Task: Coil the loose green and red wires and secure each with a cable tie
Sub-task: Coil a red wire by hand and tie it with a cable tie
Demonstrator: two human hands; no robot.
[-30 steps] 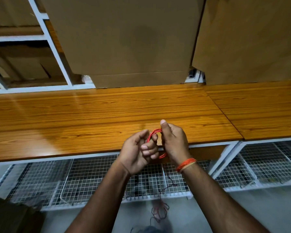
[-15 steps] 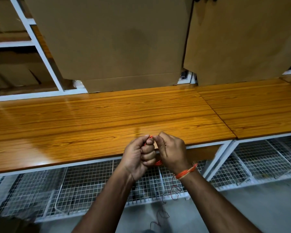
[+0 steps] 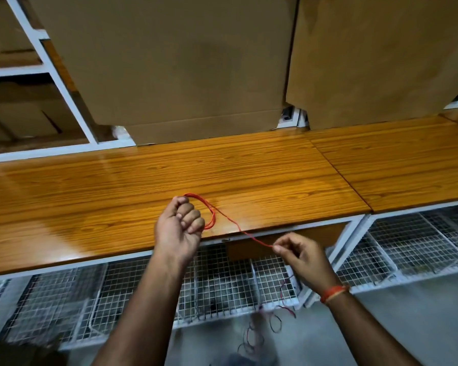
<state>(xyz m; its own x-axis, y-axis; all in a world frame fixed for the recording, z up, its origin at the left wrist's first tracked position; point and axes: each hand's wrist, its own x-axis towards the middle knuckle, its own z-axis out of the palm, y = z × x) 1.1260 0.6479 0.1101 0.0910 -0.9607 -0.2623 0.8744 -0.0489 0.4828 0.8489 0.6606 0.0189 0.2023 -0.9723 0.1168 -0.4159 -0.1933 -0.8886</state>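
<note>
Both hands sat pressed together over the desk's front edge half a second ago, with the red wire bunched between them; now they have drawn apart and a single strand runs between them. From the head camera, the left hand (image 3: pixel 179 225) hovers over the front part of the wooden desk (image 3: pixel 117 196), its fingers (image 3: pixel 193 216) curled into a loose fist around a small coil of red wire (image 3: pixel 211 211), whose loops stick out on the right side of the fist and arch over the knuckles. One strand leaves the coil and slopes down and to the right, past the desk's front edge, to the right hand (image 3: pixel 300 253). That hand is lower and nearer the camera, in front of the white frame under the desk, and it pinches the strand between thumb and fingertip while the other fingers stay loosely bent. An orange thread band (image 3: pixel 334 293) circles the right wrist. Beyond the pinch, the wire drops out of clear sight; thin dark and reddish wire lies tangled on the grey floor (image 3: pixel 407 326) below, near (image 3: pixel 259 331), too blurred to follow. White wire-mesh baskets (image 3: pixel 407 249) hang under the desk on both sides of the arms. Large brown cardboard sheets (image 3: pixel 169 62) stand along the back of the desk, and a white shelf frame (image 3: pixel 50 64) shows at upper left. No green wire or cable tie can be made out.
</note>
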